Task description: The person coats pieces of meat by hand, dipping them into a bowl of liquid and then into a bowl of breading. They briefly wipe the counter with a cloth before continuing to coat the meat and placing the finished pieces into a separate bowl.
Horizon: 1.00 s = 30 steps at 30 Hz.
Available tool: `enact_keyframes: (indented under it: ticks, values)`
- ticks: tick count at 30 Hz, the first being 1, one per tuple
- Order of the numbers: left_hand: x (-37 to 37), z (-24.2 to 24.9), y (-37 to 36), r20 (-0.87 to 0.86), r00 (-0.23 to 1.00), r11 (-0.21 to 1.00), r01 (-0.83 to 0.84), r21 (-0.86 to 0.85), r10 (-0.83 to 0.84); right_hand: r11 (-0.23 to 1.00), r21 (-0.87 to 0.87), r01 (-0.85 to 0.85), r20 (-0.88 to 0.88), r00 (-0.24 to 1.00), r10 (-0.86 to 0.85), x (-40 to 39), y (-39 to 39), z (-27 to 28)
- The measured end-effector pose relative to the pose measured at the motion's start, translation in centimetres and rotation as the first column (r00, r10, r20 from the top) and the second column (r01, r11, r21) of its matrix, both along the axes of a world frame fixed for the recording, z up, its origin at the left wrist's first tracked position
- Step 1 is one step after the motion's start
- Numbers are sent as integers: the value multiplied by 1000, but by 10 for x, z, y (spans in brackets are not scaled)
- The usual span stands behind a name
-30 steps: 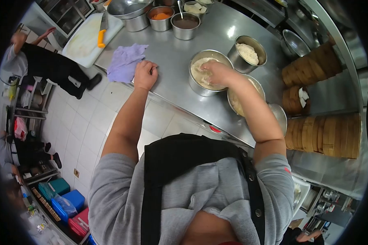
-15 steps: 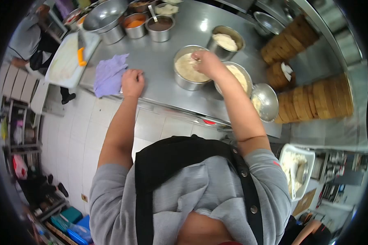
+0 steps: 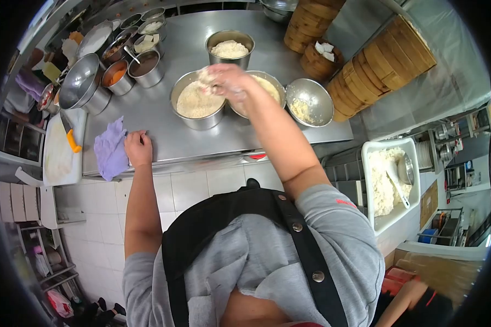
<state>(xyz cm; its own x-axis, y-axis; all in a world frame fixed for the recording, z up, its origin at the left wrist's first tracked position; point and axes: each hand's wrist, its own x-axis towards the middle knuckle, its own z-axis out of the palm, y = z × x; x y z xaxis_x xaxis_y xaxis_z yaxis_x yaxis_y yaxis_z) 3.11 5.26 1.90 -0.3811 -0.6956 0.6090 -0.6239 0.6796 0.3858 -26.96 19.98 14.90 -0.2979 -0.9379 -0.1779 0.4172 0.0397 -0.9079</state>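
My right hand [image 3: 228, 83] is over a steel pot [image 3: 203, 124] of pale, grainy food, its fingers closed around a pale crumbly clump [image 3: 205, 78]. Slight blur hides the exact grip. Behind that pot stands another steel pot [image 3: 230, 61] heaped with white shreds. Partly covered by my right forearm is a steel bowl [image 3: 273, 80] of yellowish food. Farther right, a tilted steel bowl [image 3: 317, 98] has yellow bits inside. My left hand [image 3: 139, 147] rests at the counter's front edge with its fingers curled in, beside a crumpled purple cloth [image 3: 110, 148].
Bamboo steamers [image 3: 384, 68] are stacked on the right. Below them is a white tub [image 3: 370, 185] of pale food with a scoop. A cutting board [image 3: 65, 155] with an orange-handled knife [image 3: 72, 139] lies left. Steel containers [image 3: 146, 73] line the back left. Another person's arm [image 3: 401, 305] shows bottom right.
My view has turned, bringing the white tub farther in. My right hand has risen out of the pot's food with a pale clump. My left hand stays at the counter edge.
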Motion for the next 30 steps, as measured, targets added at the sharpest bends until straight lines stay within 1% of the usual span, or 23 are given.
enact_keyframes:
  ticks: [1,3,4,5,6,7,8,9,10,11,12,13,14,16,17,20,21,23,24,27,30]
  values:
    - [0,0,0,-7,1000,1000,6,-4,-6,999,-35,-34,-31,999,32,-11,14,9]
    - [1,0,-1,-12,1000,1000,14,1,-14,979,12,205,-129,971,-202,-13,57,45]
    - [1,-1,-2,-15,1000,1000,16,3,-16,959,5,283,-196,941,-276,-29,75,45]
    - [1,-2,-3,-7,1000,1000,8,0,-8,963,-45,266,-190,944,-269,-47,95,43]
    - [1,-3,-4,0,1000,1000,1,-1,-1,933,-68,353,-240,902,-359,-48,117,54]
    - [1,-4,-4,6,1000,1000,-6,-1,6,915,-75,396,-337,854,-397,-71,134,42]
    - [0,-3,-3,13,1000,1000,-16,5,16,901,-91,425,-400,813,-424,-77,156,44]
    - [-1,-2,-2,21,999,1000,-26,10,26,819,-74,569,-462,708,-534,-77,169,41]
    - [-1,0,-1,29,999,999,-37,14,37,785,-160,598,-614,562,-554,-106,181,8]
    - [-3,2,0,27,998,999,-51,-10,52,748,-117,653,-836,342,-429,-109,186,-7]
    - [-4,4,2,27,997,997,-65,-34,66,730,-184,658,-982,-151,-111,-120,188,-34]
    - [-3,4,4,31,996,995,-78,-55,80,759,76,647,-990,-43,136,-127,199,-56]
    - [0,2,5,29,996,995,-78,-60,80,725,330,605,-924,52,378,-131,207,-68]
    - [-2,-1,1,14,997,994,-79,-77,80,761,123,636,-989,15,148,-131,204,-58]
    - [-2,-1,2,21,996,993,-86,-79,87,759,26,651,-999,-2,36,-129,206,-51]
    - [-3,0,3,43,994,993,-96,-75,99,760,149,632,-970,243,-12,-122,194,-40]
    - [-3,0,2,52,993,993,-100,-62,104,758,96,645,-995,34,96,-124,187,-49]
    - [1,-3,2,54,992,993,-114,-43,116,833,144,535,-990,74,124,-133,194,-59]
    - [-1,-3,2,45,992,993,-113,-40,115,862,170,477,-985,93,142,-130,197,-54]
    - [-3,0,4,42,993,993,-113,-24,114,764,144,629,-973,232,-8,-101,182,-15]
    - [-5,3,6,35,992,993,-119,-7,119,911,-54,409,-940,286,-184,-109,155,-25]
